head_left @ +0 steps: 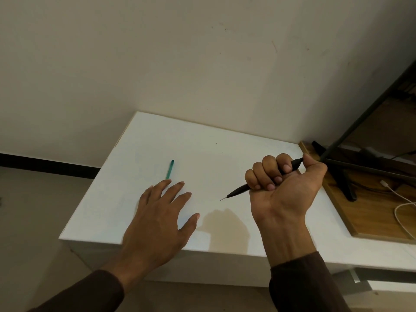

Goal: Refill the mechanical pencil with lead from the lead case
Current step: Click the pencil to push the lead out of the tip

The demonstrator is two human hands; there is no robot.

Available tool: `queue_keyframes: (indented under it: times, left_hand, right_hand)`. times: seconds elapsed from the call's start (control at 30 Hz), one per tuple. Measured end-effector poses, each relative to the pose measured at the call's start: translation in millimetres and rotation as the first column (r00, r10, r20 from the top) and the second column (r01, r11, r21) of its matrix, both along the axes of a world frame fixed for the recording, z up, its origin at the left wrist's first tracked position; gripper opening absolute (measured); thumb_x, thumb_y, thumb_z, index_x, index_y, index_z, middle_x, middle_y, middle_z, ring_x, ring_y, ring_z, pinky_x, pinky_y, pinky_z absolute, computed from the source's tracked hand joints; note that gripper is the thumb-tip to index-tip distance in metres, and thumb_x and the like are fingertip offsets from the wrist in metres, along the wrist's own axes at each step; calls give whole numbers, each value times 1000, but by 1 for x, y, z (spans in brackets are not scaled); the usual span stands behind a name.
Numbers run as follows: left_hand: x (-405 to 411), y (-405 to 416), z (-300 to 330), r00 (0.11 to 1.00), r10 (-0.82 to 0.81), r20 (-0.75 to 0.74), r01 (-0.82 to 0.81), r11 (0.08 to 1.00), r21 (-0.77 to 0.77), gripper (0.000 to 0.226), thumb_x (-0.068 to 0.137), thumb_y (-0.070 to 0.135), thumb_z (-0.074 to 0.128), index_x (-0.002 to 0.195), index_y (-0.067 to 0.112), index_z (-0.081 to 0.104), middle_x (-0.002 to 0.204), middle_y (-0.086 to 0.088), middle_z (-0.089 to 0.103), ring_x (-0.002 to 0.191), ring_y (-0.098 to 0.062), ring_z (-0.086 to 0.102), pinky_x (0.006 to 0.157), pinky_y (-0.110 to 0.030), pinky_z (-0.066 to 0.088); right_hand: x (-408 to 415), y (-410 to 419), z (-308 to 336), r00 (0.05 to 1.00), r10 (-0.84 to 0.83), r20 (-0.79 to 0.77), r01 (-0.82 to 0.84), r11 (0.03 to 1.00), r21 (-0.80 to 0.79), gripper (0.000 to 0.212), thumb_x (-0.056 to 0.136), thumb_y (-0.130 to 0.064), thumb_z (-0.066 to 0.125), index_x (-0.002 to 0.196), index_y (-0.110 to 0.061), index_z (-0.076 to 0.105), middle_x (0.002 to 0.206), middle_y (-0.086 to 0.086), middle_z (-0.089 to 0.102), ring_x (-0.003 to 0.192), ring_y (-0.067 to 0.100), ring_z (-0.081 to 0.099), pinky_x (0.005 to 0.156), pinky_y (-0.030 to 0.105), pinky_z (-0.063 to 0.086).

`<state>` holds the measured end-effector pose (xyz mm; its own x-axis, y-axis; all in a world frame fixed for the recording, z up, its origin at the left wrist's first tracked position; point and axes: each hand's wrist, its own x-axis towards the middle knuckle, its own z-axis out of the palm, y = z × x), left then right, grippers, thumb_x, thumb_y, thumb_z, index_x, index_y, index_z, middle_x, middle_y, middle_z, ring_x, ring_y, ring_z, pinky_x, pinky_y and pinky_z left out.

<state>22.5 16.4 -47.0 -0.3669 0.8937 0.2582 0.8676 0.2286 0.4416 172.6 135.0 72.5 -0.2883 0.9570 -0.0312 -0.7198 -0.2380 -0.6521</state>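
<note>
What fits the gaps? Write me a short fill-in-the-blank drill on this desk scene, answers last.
1. The black mechanical pencil is gripped in the ____ hand.
2. The left hand is open, fingers ____.
3. The thin lead case on the white table is ____ in colour.

Answers: right; spread; green

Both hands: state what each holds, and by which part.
Right hand fists the black mechanical pencil around its barrel, thumb on the cap end. Left hand holds nothing.
</note>
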Motion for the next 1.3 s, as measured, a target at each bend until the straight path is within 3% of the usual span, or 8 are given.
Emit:
queue_keyframes:
  times: [0.33,0.43,0.53,0.67,0.97,1.3]
  left_hand:
    - [2,-1,6,995,36,96,-43,996,75,55,86,57,55,129,24,68,146,-2,58,139,-28,46,113,-53,39]
    - [10,-2,14,993,17,115,-33,990,137,55,86,59,53,124,24,69,130,2,64,124,-22,53,103,-45,46]
    - [21,-5,20,993,-26,114,6,984,179,51,87,58,52,123,27,69,111,8,60,105,-14,49,89,-32,43]
    - [33,-9,28,985,-99,143,65,971,229,41,89,55,56,120,32,68,99,16,52,93,-6,41,80,-31,46]
    - [39,-14,43,966,-174,191,113,950,292,37,87,50,60,118,31,69,94,17,52,92,-9,49,78,-36,48]
    - [41,-15,46,965,-212,152,154,932,328,43,84,44,68,125,31,65,95,18,49,92,-4,44,75,-35,50]
  right_hand:
    - [-1,0,0,1000,-4,12,4,1000,-10,45,94,-46,34,59,-18,32,52,-3,19,43,14,15,44,28,18]
    - [-1,0,0,1000,-5,12,5,1000,-9,46,94,-48,35,60,-18,32,52,-3,19,43,14,14,44,28,18]
    - [-1,0,1,1000,-10,13,10,1000,-13,45,94,-46,35,59,-18,32,52,-3,19,43,14,15,44,28,18]
    - [0,1,2,1000,-15,9,15,1000,-14,45,94,-47,35,59,-18,33,53,-2,18,43,14,15,44,27,19]
    - [0,1,3,1000,-20,12,20,1000,-16,45,95,-44,35,58,-18,32,51,-3,20,43,14,14,45,27,17]
    - [-2,-1,2,1000,-12,16,13,1000,-10,44,94,-44,35,60,-18,31,56,-1,15,43,14,14,44,27,18]
